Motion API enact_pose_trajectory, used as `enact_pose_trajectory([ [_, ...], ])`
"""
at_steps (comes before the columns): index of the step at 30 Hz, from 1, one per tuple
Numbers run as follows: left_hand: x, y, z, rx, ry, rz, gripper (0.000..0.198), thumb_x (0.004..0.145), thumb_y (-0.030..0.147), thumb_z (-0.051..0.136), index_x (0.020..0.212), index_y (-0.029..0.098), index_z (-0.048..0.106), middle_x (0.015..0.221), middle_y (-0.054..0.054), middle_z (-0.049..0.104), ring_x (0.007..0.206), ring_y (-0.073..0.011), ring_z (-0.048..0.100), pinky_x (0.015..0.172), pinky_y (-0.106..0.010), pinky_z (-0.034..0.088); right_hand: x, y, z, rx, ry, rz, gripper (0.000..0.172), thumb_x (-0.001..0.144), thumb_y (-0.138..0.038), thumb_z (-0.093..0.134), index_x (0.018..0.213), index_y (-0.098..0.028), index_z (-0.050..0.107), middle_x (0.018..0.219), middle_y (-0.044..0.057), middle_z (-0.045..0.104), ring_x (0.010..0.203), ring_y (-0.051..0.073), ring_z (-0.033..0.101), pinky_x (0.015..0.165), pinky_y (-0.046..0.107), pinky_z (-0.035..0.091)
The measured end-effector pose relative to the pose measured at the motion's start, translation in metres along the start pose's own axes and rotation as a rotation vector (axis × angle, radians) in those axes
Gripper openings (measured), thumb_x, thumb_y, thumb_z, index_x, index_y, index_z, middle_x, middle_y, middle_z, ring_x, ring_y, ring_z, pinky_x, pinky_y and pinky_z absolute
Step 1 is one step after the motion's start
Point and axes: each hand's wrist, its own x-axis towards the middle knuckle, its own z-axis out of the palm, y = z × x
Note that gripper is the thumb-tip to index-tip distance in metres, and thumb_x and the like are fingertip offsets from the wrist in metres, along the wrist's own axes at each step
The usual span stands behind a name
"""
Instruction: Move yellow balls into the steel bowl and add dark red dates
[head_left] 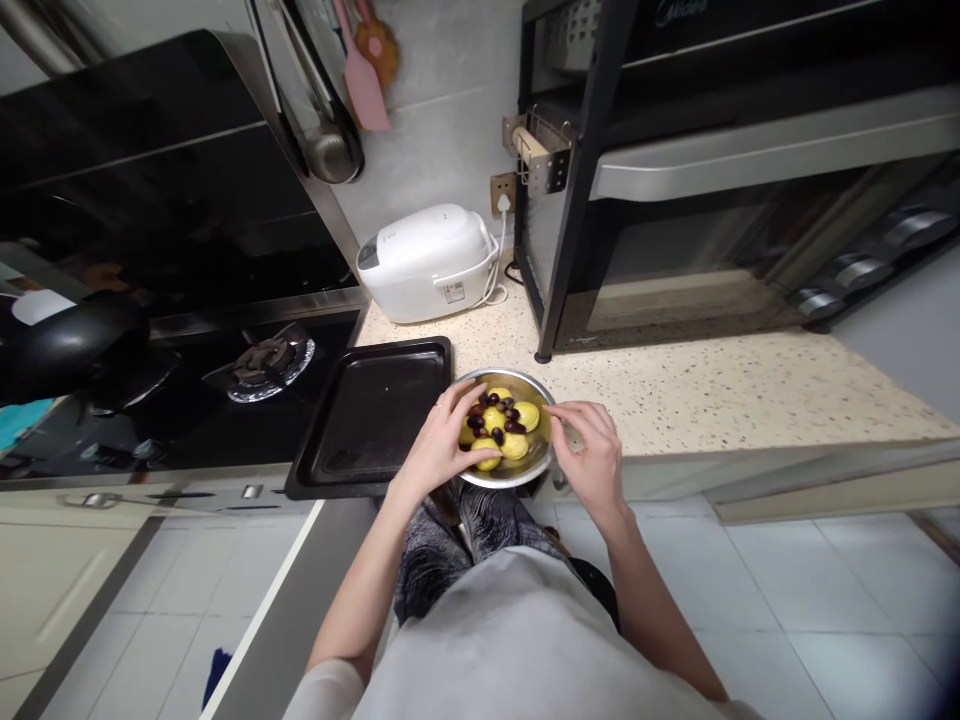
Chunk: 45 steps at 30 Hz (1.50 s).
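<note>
A metal bowl [541,462] sits at the front edge of the speckled counter [675,390]. It holds several yellow pieces of food [526,414] with dark red dates [498,412] on top. My left hand [442,440] reaches into the bowl from the left, its fingers curled round a yellow piece at the near side. My right hand [592,450] rests at the bowl's right rim, fingers pinched together against it.
A black baking tray [367,415] lies just left of the bowl, beside a gas hob [262,365]. A white rice cooker [427,262] stands at the back wall. A black rack with an oven [675,270] fills the right side. Tiled floor lies below.
</note>
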Motion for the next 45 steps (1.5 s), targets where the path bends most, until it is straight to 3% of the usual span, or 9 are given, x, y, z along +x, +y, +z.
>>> enact_pose_trajectory([
  [6, 0.034, 0.000, 0.009, 0.101, -0.202, 0.040, 0.098, 0.081, 0.061, 0.080, 0.162, 0.029, 0.036, 0.162, -0.018, 0.040, 0.149, -0.0411, 0.042, 0.121, -0.060, 0.038, -0.001, -0.002, -0.004, 0.004, 0.007, -0.014, 0.020, 0.099, -0.014, 0.058, 0.103, -0.023, 0.075, 0.098, 0.008, 0.075, 0.097, 0.026, 0.067, 0.088, 0.044, 0.054],
  [12, 0.042, 0.005, 0.016, 0.190, -0.294, 0.086, 0.074, 0.087, 0.058, 0.077, 0.149, 0.026, 0.054, 0.151, -0.015, 0.053, 0.140, -0.0390, 0.048, 0.114, -0.057, 0.042, -0.002, 0.000, -0.006, -0.003, 0.018, -0.003, 0.019, 0.099, -0.014, 0.058, 0.102, -0.023, 0.075, 0.097, 0.007, 0.075, 0.096, 0.025, 0.066, 0.086, 0.043, 0.054],
  [19, 0.040, 0.007, 0.018, 0.215, -0.248, 0.181, 0.043, 0.098, 0.051, 0.064, 0.131, 0.023, 0.062, 0.137, -0.013, 0.059, 0.126, -0.0329, 0.055, 0.104, -0.049, 0.047, 0.000, -0.005, -0.002, 0.016, 0.004, -0.011, 0.020, 0.099, -0.014, 0.057, 0.100, -0.023, 0.075, 0.096, 0.007, 0.075, 0.096, 0.025, 0.066, 0.086, 0.043, 0.055],
  [29, 0.050, 0.005, 0.029, 0.367, -0.197, 0.176, 0.041, 0.098, 0.056, 0.061, 0.120, 0.021, 0.063, 0.123, -0.014, 0.061, 0.114, -0.0335, 0.057, 0.093, -0.046, 0.050, 0.000, -0.004, -0.003, 0.021, -0.002, 0.015, 0.021, 0.100, -0.016, 0.056, 0.101, -0.023, 0.076, 0.096, 0.008, 0.075, 0.096, 0.026, 0.067, 0.086, 0.044, 0.055],
  [45, 0.060, 0.006, 0.032, 0.184, -0.112, 0.056, 0.035, 0.104, 0.050, 0.051, 0.121, 0.020, 0.054, 0.108, -0.013, 0.071, 0.108, -0.0326, 0.062, 0.093, -0.045, 0.050, 0.001, -0.006, 0.002, 0.029, -0.015, 0.000, 0.021, 0.099, -0.014, 0.056, 0.101, -0.023, 0.075, 0.095, 0.008, 0.075, 0.095, 0.026, 0.067, 0.085, 0.044, 0.055],
])
